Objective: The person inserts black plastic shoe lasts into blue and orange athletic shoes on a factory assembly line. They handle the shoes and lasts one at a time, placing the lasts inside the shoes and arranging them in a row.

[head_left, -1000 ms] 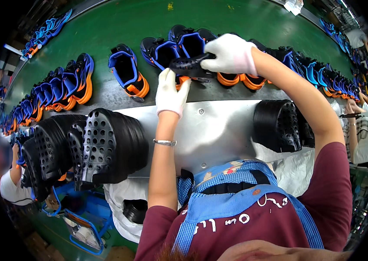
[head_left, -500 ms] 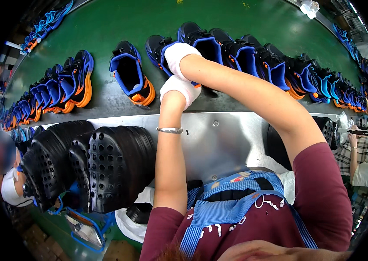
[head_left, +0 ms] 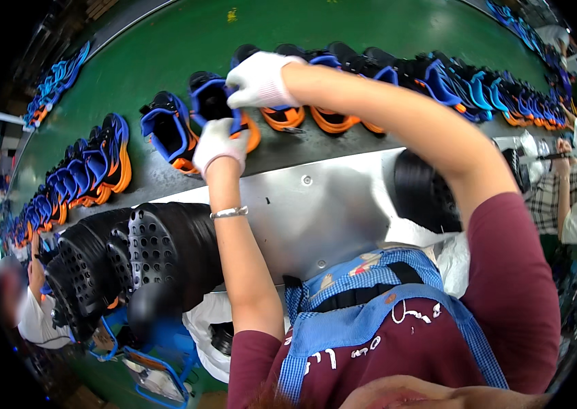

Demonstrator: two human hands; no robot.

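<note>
Right hand [head_left: 259,80] beyond left hand [head_left: 222,146], right arm [head_left: 397,112] bent leftward.

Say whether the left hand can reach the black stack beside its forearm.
Likely yes: the left hand is close to the black stack and nothing visible blocks the way, though it seems busy at a shoe.

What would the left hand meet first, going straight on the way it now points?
Likely the blue-lined black shoe directly ahead of the left hand; depth is unclear, and they may already touch.

Green table [head_left: 166,61] (grey along its front) under rows of sneakers [head_left: 432,80]
</note>
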